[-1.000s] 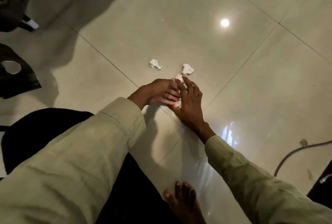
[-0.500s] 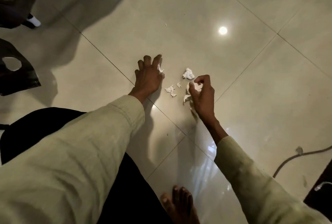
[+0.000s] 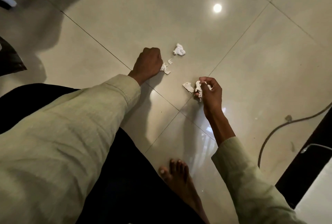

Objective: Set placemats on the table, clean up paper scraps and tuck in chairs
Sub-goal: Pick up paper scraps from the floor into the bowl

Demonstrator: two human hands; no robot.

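Note:
White paper scraps lie on the glossy tiled floor. My left hand (image 3: 148, 62) is curled into a fist on the floor, and a torn scrap (image 3: 165, 68) sticks out at its fingers. A tiny bit (image 3: 170, 61) lies just beyond it, and a crumpled ball (image 3: 179, 50) sits farther off. My right hand (image 3: 208, 90) grips a wad of crumpled paper (image 3: 198, 87). A flat scrap (image 3: 188, 86) lies on the floor just left of that hand.
My bare foot (image 3: 177, 177) stands on the tiles near the bottom. A grey cable (image 3: 273, 130) curves across the floor at the right, beside dark furniture (image 3: 309, 153). A dark chair part (image 3: 10, 58) shows at the left edge.
My left hand has closed from flat fingers into a fist over a scrap. My right hand, still holding its paper wad, has drawn back toward me and to the right.

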